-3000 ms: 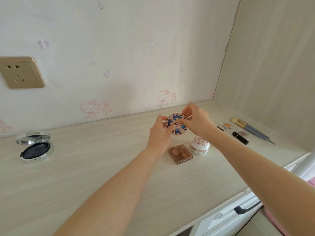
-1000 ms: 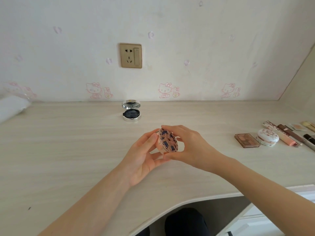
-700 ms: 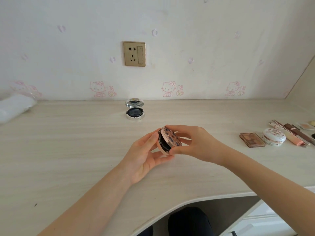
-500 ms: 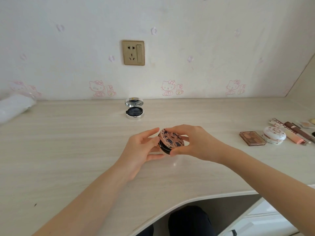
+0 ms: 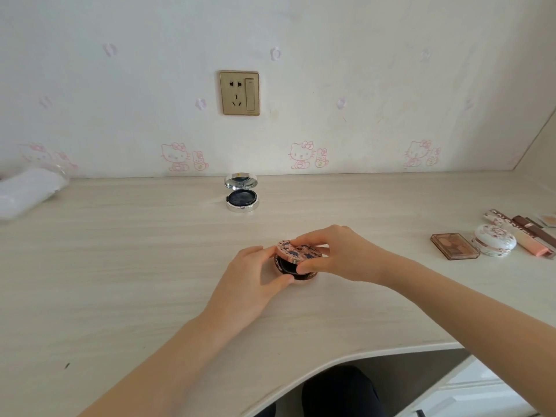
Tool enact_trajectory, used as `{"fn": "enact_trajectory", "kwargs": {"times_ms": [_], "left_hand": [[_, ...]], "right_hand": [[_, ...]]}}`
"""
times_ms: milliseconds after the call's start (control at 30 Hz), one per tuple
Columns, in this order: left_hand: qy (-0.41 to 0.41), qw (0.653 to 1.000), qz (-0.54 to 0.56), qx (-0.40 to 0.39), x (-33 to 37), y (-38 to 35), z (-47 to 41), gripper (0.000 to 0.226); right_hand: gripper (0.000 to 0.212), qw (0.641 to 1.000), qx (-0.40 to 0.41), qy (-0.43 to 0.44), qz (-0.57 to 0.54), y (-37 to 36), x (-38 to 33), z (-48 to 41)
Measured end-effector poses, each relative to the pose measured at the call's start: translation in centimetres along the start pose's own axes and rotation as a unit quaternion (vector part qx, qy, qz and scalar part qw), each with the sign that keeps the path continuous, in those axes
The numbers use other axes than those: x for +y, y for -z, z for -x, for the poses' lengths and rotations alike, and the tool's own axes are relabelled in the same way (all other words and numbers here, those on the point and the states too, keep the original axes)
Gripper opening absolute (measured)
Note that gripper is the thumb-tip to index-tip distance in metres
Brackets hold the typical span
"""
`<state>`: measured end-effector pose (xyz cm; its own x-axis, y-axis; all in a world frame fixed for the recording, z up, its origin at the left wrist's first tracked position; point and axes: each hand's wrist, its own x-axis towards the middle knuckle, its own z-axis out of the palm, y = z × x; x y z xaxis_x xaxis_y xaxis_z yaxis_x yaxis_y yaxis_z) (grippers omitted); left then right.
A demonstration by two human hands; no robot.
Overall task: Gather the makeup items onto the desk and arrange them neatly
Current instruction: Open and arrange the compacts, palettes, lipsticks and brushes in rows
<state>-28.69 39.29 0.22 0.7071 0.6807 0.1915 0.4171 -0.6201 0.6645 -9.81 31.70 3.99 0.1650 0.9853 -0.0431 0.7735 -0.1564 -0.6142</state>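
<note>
A round pink compact with a dark floral lid (image 5: 298,260) sits low on the pale wooden desk (image 5: 120,266), its lid slightly ajar. My right hand (image 5: 334,254) grips the lid from above with fingers and thumb. My left hand (image 5: 255,275) holds the base from the left, thumb curled against its front. Farther back stands an open silver compact (image 5: 242,195) with its mirror up. At the right lie a brown eyeshadow palette (image 5: 454,249), a round white floral case (image 5: 495,243) and pink and brown tubes (image 5: 523,236).
A white plastic-wrapped bundle (image 5: 28,191) lies at the desk's far left. A gold wall socket (image 5: 239,93) sits above the silver compact. The desk's front edge curves inward near me, with white drawers (image 5: 469,395) at the lower right.
Both hands carried the pink compact left from the items on the right, turned it flat, and lowered it to the desk. Its lid has come slightly ajar.
</note>
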Motion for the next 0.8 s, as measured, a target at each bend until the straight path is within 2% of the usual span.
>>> {"fn": "enact_trajectory", "kwargs": {"times_ms": [167,333,500,600,800], "left_hand": [[0.003,0.999,0.032,0.013,-0.5,-0.3,0.2,0.05],[0.021,0.999,-0.01,0.029,-1.1,-1.0,0.3,0.056],[0.009,0.995,-0.083,0.053,-0.5,-1.0,0.9,0.044],[-0.03,0.991,-0.118,0.06,-0.3,-1.1,1.1,0.043],[-0.05,0.991,-0.118,0.05,-0.6,-1.3,1.1,0.036]], "right_hand": [[0.047,1.0,-0.001,0.004,0.018,-0.2,-0.2,-0.1],[0.044,0.999,-0.003,0.021,0.04,-0.4,-0.1,0.2],[0.038,0.999,-0.001,0.024,0.03,-0.4,-0.2,0.3],[0.034,0.999,-0.016,0.027,0.03,-0.1,-0.5,0.3],[0.029,0.999,-0.038,0.024,0.013,0.8,-1.1,-0.3]]}}
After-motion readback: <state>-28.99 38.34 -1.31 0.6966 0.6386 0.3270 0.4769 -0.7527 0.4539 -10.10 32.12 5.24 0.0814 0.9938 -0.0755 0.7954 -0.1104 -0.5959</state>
